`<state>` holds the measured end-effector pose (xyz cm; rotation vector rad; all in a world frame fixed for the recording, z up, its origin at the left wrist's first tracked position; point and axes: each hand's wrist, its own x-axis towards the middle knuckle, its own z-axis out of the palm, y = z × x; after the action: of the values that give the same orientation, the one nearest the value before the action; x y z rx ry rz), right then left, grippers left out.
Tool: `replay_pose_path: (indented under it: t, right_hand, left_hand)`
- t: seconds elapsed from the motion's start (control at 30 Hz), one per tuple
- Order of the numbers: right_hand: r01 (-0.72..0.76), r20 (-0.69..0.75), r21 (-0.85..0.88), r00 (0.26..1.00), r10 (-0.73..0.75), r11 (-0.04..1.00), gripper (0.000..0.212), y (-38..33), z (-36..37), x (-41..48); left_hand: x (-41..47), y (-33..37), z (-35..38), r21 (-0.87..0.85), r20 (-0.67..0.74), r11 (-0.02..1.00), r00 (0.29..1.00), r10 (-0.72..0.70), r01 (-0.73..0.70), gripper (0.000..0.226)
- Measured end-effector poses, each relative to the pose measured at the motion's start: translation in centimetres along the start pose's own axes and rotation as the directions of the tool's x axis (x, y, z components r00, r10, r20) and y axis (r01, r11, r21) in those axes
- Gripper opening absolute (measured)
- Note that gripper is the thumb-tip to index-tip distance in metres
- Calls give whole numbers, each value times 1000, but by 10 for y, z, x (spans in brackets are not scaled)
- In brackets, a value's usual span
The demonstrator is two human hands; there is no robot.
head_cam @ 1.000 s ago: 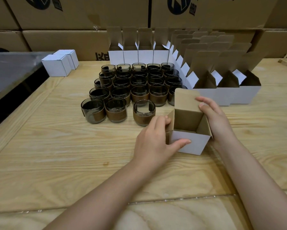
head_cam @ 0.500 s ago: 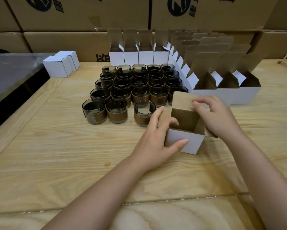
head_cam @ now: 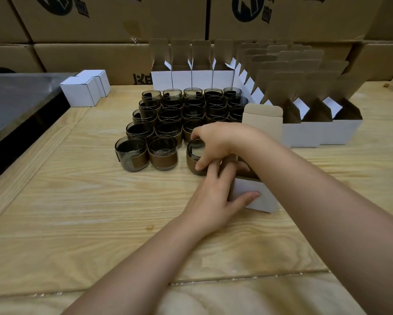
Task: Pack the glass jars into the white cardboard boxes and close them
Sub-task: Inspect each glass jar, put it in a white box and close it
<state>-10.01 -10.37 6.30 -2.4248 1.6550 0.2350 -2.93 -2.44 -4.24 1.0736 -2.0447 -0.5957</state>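
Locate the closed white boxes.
Head view: the closed white boxes sit at the far left of the table, beside the grey metal surface, left of the glass jars.

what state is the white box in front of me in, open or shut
Open: the box has its lid flap standing upright behind the right hand, which grips a jar. The left hand holds its front wall.

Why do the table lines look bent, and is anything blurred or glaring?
Head view: the wide lens bows the table seams and brown cartons near the borders; soft, even light, faint shadows by the left hand holding the open box; the right hand gripping the front jar looks slightly smeared; dull glare on the metal surface.
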Motion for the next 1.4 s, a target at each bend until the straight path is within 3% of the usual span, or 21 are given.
replay_pose_path:
  t: [0.23,0.37,0.47,0.57,0.8,0.97,1.13,1.33,1.4]
  right_hand:
    - [43,-156,243,988,-5,969,76,8,1,1]
    - [103,-292,457,956,39,883,69,13,-18,-21]
    - [133,-358,527,931,77,840,64,23,-37,-46]
    - [113,-343,516,936,83,849,78,40,-51,-72]
    - [-47,-137,402,984,110,915,85,64,-29,-86]
    - [-78,-194,280,972,136,957,64,60,-5,-77]
    - [-65,-212,327,967,140,943,64,54,6,-71]
    - [13,-191,326,980,52,945,18,50,16,-74]
    - [-5,-182,342,981,72,940,14,48,19,-77]
  left_hand:
    - [1,-1,0,-37,-20,999,1000,-20,19,55]
    - [3,-4,-1,-117,-49,991,996,-76,70,81]
    - [5,-9,-4,-217,-61,964,983,-173,156,100]
    - [7,-12,-7,-260,-58,942,971,-234,212,106]
    - [7,-10,-8,-245,-122,941,956,-268,233,115]
    - [8,-9,-7,-230,-135,949,958,-252,217,112]
    - [9,-8,-7,-227,-155,950,955,-251,213,109]
    - [9,-7,-7,-229,-183,952,952,-245,201,100]
    - [9,-6,-7,-229,-187,953,951,-244,200,99]
